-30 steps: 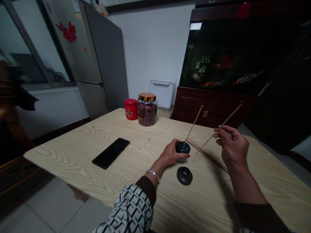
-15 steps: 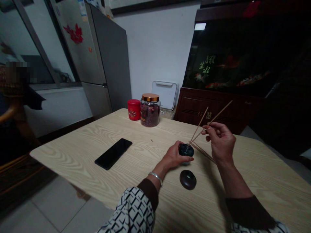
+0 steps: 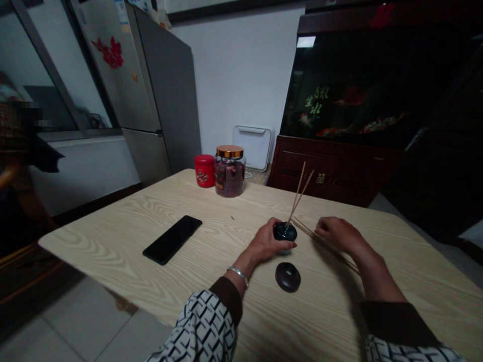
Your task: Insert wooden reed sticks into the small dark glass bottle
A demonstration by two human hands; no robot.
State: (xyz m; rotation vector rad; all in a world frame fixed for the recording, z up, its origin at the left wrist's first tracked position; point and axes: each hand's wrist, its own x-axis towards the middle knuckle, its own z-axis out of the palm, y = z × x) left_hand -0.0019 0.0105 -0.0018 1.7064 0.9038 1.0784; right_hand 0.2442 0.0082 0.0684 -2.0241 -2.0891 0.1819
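My left hand [image 3: 266, 241] grips the small pot [image 3: 285, 232] with two sticks [image 3: 298, 193] standing, while my right hand [image 3: 334, 232] closes loosely on the loose sticks [image 3: 328, 246], needing one pinched free.

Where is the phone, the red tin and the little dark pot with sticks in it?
phone [image 3: 172, 239], head view, middle of its screen
red tin [image 3: 204, 171], head view, its side
little dark pot [image 3: 285, 232], head view, its top

Right hand [image 3: 335, 232]: no longer raised with a stick; now low on the loose sticks [image 3: 332, 249].
Pot [image 3: 285, 231]: now two sticks [image 3: 298, 193] upright, one before.
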